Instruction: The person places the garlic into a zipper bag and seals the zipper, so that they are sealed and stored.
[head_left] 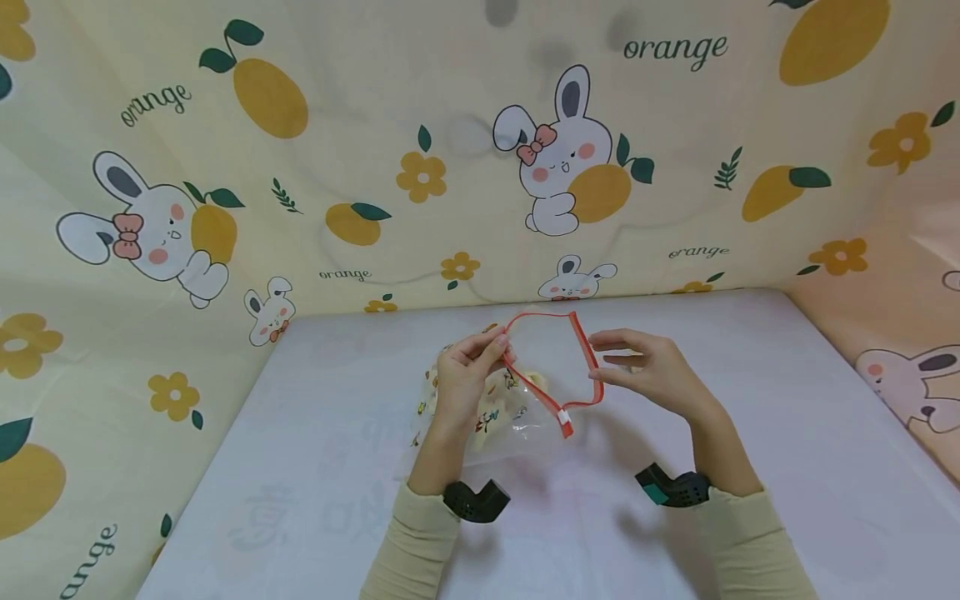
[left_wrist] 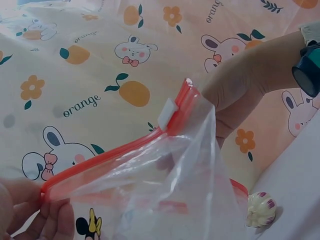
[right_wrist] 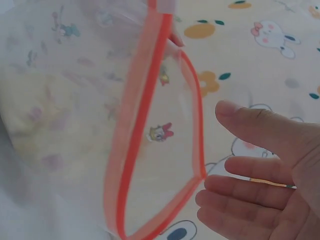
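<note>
A clear zip bag [head_left: 517,429] with cartoon figures, a red zip rim [head_left: 585,346] and a white slider [head_left: 563,416] stands with its mouth spread wide. My left hand [head_left: 461,375] pinches the left side of the rim between thumb and fingers. Beside the opposite side is my right hand [head_left: 660,371], fingers spread and nothing held; in the right wrist view its fingertips [right_wrist: 212,182] lie close to the rim's corner, and contact cannot be made out. Pale yellowish contents with purple patches [right_wrist: 45,120] show blurred through the plastic.
A whitish, purple-streaked round thing [left_wrist: 261,209], like a garlic bulb, shows past the bag's edge in the left wrist view. The white table [head_left: 300,467] meets a patterned cloth backdrop [head_left: 450,100] behind and at the sides. Black cameras [head_left: 476,502] sit on both wrists.
</note>
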